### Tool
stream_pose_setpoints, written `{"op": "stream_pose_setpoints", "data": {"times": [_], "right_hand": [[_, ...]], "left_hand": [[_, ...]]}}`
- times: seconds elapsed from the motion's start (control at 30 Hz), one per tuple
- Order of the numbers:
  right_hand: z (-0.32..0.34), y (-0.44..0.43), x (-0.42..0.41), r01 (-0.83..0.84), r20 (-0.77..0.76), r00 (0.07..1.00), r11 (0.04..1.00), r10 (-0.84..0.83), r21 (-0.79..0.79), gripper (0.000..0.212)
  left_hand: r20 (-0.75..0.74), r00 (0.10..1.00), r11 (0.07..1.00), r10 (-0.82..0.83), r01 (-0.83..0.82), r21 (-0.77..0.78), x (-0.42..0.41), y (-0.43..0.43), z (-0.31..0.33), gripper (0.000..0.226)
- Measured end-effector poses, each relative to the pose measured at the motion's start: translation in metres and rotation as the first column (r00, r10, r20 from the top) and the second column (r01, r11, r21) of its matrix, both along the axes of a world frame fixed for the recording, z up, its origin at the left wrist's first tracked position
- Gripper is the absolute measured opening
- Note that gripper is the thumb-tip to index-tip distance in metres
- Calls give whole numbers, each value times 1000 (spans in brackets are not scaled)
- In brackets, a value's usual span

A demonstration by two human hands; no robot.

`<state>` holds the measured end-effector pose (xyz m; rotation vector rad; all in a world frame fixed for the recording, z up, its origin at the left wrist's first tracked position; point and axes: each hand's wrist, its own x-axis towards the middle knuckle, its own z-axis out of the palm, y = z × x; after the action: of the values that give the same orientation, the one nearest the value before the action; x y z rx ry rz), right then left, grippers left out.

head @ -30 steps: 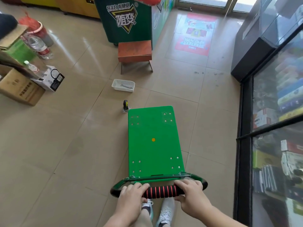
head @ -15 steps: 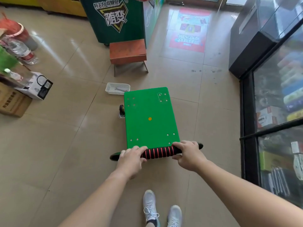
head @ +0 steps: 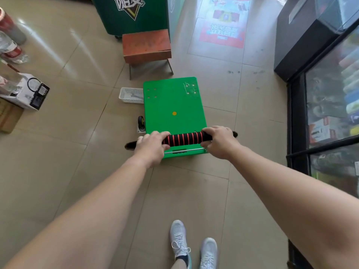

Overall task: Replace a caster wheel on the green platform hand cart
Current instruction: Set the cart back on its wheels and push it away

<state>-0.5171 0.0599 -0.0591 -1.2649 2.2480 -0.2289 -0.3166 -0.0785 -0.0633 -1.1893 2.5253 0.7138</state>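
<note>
The green platform cart stands deck-up on the tiled floor ahead of me. Its handle, wrapped in black foam with red rings, crosses the near end of the deck. My left hand grips the handle's left end and my right hand grips its right end, both arms stretched forward. A loose black caster wheel on a metal plate stands on the floor against the cart's left side. The cart's own wheels are hidden under the deck.
A white plastic basket holding a wrench sits at the cart's far left corner. An orange stool stands just beyond the cart, a green cabinet behind it. Boxes and bottles lie left; glass display cases line the right.
The cart has rolled forward, away from me, past the loose caster to beside the basket. My arms have stretched out. Both hands kept their grip on the handle.
</note>
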Motion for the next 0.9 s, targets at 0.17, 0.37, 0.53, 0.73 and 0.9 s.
{"op": "stream_pose_setpoints", "data": {"times": [0.17, 0.37, 0.53, 0.73, 0.9], "right_hand": [[-1, 29, 19, -3, 24, 1000, 1000, 2, 20, 27], [7, 95, 58, -5, 43, 999, 999, 3, 44, 21], [5, 170, 99, -25, 56, 998, 996, 20, 90, 32], [0, 249, 139, -42, 86, 996, 996, 35, 78, 38], [2, 285, 157, -44, 110, 993, 997, 37, 63, 38]], "left_hand": [[6, 1000, 1000, -8, 8, 4, 20, 28, -1, 43], [29, 1000, 999, -8, 7, 43, 60, 94, 4, 44], [60, 998, 997, -27, 22, 75, 104, 170, 2, 47], [-4, 1000, 995, 18, -18, 101, 153, 253, -2, 47], [-16, 999, 994, 36, -34, 104, 175, 291, -2, 46]]}}
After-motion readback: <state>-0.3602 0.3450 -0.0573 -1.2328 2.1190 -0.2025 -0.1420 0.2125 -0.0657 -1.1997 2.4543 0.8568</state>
